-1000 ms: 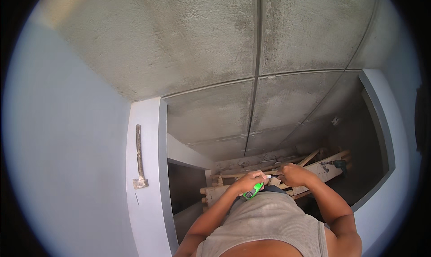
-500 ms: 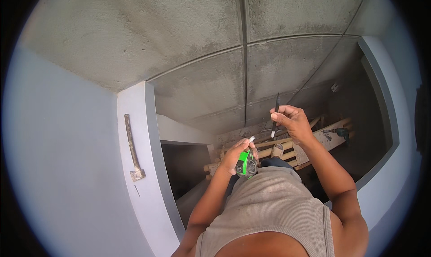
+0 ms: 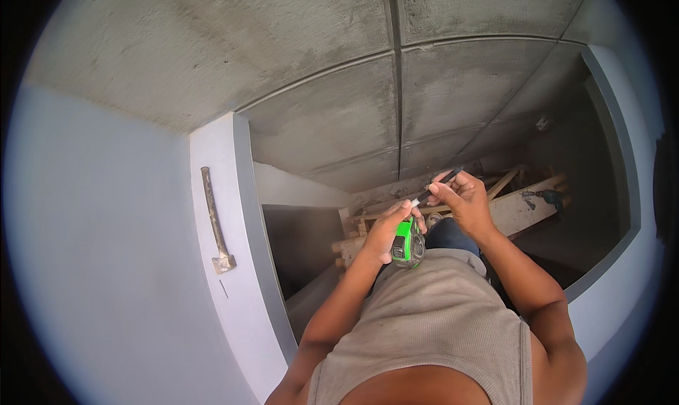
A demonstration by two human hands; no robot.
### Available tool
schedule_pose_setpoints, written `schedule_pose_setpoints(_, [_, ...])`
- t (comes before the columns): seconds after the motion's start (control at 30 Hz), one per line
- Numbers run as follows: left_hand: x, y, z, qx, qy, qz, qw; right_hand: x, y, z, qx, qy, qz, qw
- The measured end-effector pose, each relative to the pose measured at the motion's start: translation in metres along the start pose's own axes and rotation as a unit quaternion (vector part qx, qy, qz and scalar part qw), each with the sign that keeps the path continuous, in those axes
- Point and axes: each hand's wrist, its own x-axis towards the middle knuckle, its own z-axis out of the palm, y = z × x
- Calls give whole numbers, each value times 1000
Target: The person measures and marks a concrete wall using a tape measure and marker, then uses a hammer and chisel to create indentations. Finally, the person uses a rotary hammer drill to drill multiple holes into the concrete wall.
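Note:
My left hand (image 3: 385,230) is closed around a green and black tape measure (image 3: 403,244), held in front of my waist. Between that hand's thumb and fingertips is a small white piece, like a marker cap. My right hand (image 3: 468,201) pinches a slim black marker (image 3: 425,194), tilted with its lower end toward the left fingertips. Marker and white piece meet there; I cannot tell whether one sits inside the other.
A hatchet-like tool (image 3: 213,221) and a nail (image 3: 223,289) lie on the white ledge to the left. Below me, a drill (image 3: 550,198) rests on a wooden plank (image 3: 515,213) among poles. A grooved concrete surface (image 3: 332,115) spans the far side.
My right hand has come down and left, tipping the upright marker over until its lower end reaches the left fingertips. The left hand, still with the tape measure, has shifted up and right.

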Motion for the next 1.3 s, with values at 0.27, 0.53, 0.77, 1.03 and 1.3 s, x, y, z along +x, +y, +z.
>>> schedule_pose_setpoints(0.27, [16,10,41,187,-14,-34,982,10,17,-23,204,28,103,973])
schedule_pose_setpoints(0.53, [17,19,62,264,32,-100,959,-12,34,-69,188,2,180,966])
schedule_pose_setpoints(0.77, [21,11,40,151,128,-88,976,-33,26,-110,142,-164,260,941])
schedule_pose_setpoints(1.03, [29,5,56,260,110,-118,952,-16,20,-133,197,-127,254,938])
schedule_pose_setpoints(1.3, [39,19,105,616,56,-117,777,3,20,-93,-87,-256,184,945])
